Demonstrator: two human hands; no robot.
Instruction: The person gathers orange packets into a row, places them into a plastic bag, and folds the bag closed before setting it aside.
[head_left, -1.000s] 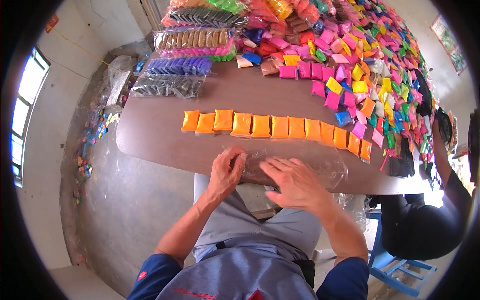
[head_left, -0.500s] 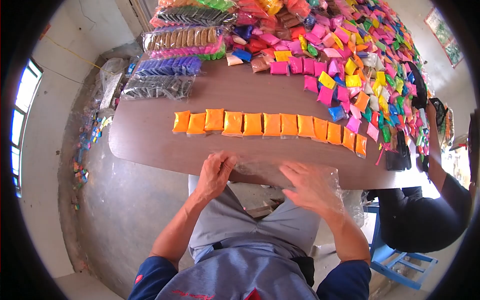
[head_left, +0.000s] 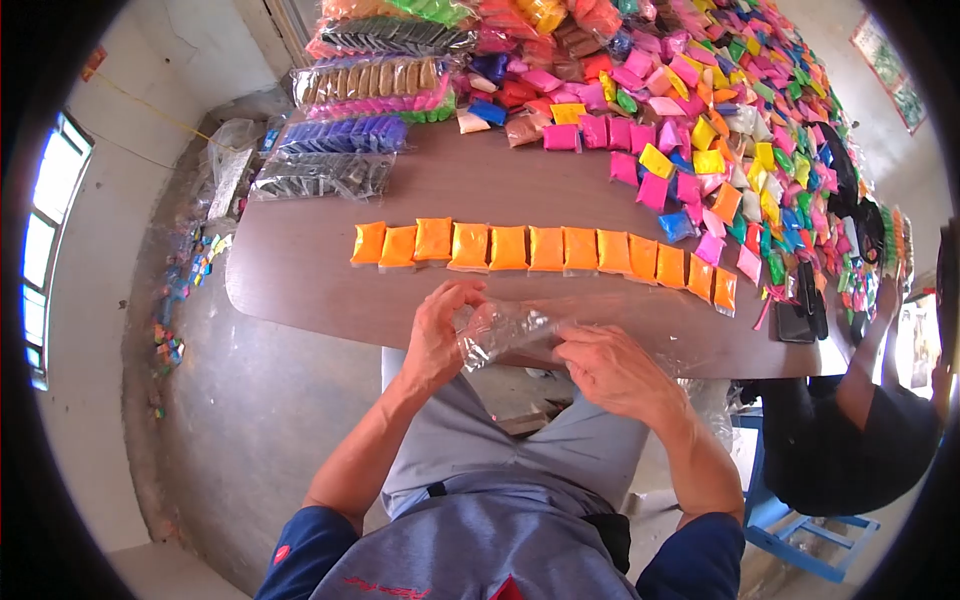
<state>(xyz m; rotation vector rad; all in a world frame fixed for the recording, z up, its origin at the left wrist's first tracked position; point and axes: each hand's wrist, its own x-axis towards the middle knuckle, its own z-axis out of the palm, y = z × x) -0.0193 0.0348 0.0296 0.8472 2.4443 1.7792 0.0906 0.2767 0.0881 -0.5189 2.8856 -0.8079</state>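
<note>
A clear plastic bag (head_left: 510,328) stretches between my hands just over the table's front edge. My left hand (head_left: 440,325) grips its left end, fingers pinched together. On the other side, my right hand (head_left: 612,368) has its fingers closed on the bag's film, part of which spreads above that hand. Beyond the bag lies a row of several small orange packets (head_left: 546,249), side by side in a slight curve across the table (head_left: 330,290). Neither hand touches the packets.
Bagged stacks of black packets (head_left: 322,176), blue packets (head_left: 345,135) and brown packets (head_left: 370,80) stand at the back left. A heap of colourful loose packets (head_left: 690,130) covers the back right. A person in black (head_left: 850,440) sits at the right near a phone (head_left: 796,323).
My right hand has gone from fingers spread and blurred to closed on the plastic. The bag now shows plainly between my hands. At the right, the other person's arms have shifted.
</note>
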